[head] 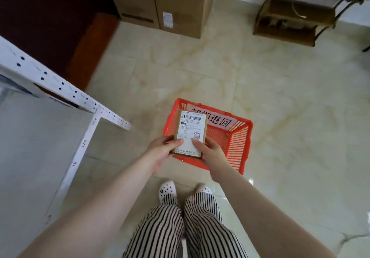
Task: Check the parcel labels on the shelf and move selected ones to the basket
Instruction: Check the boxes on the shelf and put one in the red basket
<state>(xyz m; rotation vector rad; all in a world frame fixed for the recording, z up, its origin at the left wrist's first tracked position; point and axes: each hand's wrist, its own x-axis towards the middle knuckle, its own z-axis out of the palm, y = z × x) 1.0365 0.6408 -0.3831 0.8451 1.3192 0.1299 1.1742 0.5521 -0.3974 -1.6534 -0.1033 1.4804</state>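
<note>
Parcel held over the red basket

Both hands grip a small brown parcel (190,133), label up: left hand (163,150) on its near-left edge, right hand (210,151) on its near-right. It is above the near-left part of the basket (238,137) on the floor, right of the white shelf (66,89).

A brown cardboard parcel (190,133) with a matt white paper label (191,131) printed in black. A red plastic basket (238,147) with slatted lattice walls and a white paper sign (218,118) inside. Glossy, smooth cream marble-look floor tiles (280,97) that catch reflections. A white painted metal shelf (60,85) with punched holes. Striped cloth trousers (180,227). White plastic clogs (167,189). Matt cardboard boxes (170,3) beyond.
</note>
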